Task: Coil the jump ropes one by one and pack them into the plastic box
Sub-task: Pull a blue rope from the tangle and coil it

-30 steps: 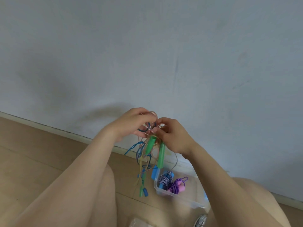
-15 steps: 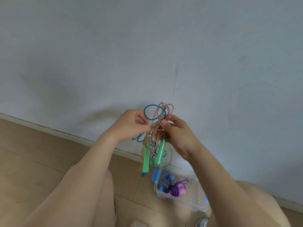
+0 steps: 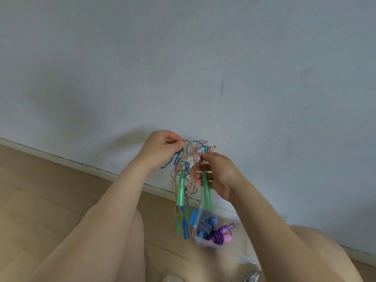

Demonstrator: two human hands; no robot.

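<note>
I hold a tangle of jump ropes (image 3: 191,159) up in front of the wall (image 3: 183,68), above the floor (image 3: 40,190), with both hands. My left hand (image 3: 160,148) pinches a loop of the pale, rainbow-tinted cord (image 3: 186,143) between thumb and fingertips at the top of the bunch. My right hand (image 3: 220,176) has its fingers curled round several strands just above one green handle (image 3: 207,193), which hangs down beside my palm. A second green handle (image 3: 180,192) hangs to the left of it, free of either hand. A thin blue cord (image 3: 173,159) is threaded through the same bunch, and a blue handle (image 3: 185,228) dangles low beneath it, next to a slim green piece (image 3: 178,223); I cannot tell which rope that piece belongs to.

The clear plastic box (image 3: 195,235) sits on the floor below my right hand, near the skirting board (image 3: 81,166), between my knees. Inside it lie a coiled blue-and-white braided rope (image 3: 205,224) and a coiled purple rope (image 3: 222,233) with a pink handle (image 3: 225,239), touching each other. A chunky blue handle (image 3: 194,217) sits at the box's near-left corner
</note>
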